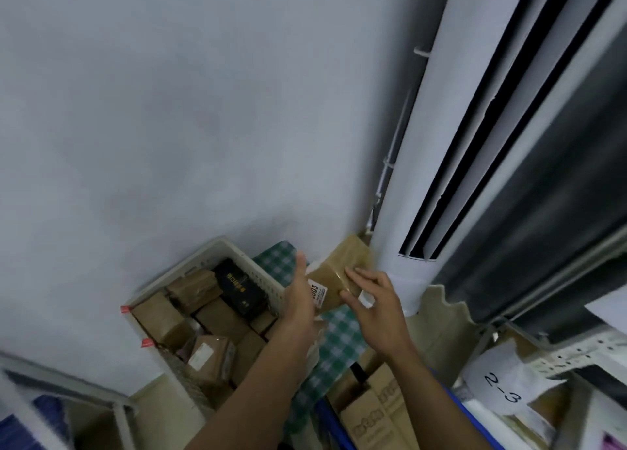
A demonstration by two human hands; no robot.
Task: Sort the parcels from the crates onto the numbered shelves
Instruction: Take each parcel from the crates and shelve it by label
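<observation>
A brown cardboard parcel point(334, 275) with a small white label is held up between my two hands, above a green checked cloth point(339, 337). My left hand point(300, 297) presses flat against its left side, fingers straight. My right hand point(375, 305) touches its right side with spread, nearly straight fingers. A white crate point(234, 248) at the left holds several brown parcels and one black box. On the right, a paper tag reading 2-3 point(502, 388) hangs on a metal shelf point(576, 351).
A tall white air-conditioner column point(424, 144) stands just behind the parcel, against the pale wall. A blue crate point(459, 407) with printed cartons lies below my right arm. A grey metal frame point(68, 387) crosses the lower left corner.
</observation>
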